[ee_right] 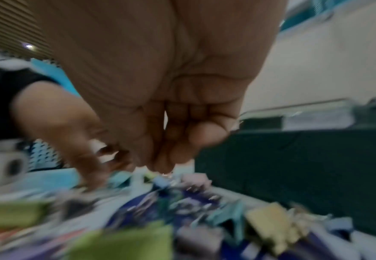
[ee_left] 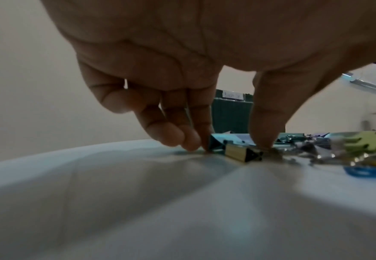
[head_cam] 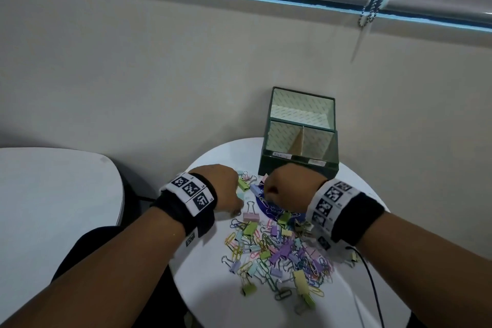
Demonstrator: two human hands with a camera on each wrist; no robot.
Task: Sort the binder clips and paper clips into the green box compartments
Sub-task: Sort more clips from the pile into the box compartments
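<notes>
My left hand (ee_left: 182,52) has its fingers (ee_left: 195,140) and thumb down on the desk (ee_left: 138,202), bracketing a gold binder clip (ee_left: 242,153) that lies between them, not yet pinched. My right hand (head_cam: 290,186) curls over the heap of binder clips and paper clips (head_cam: 277,247); I cannot tell whether it grasps anything. Just beyond stands the green box (head_cam: 300,165), its two front compartments showing nothing inside.

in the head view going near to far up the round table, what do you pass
loose pile of clips → left hand and right hand side by side at the pile's far end → green box at the table's back edge → wall
</notes>
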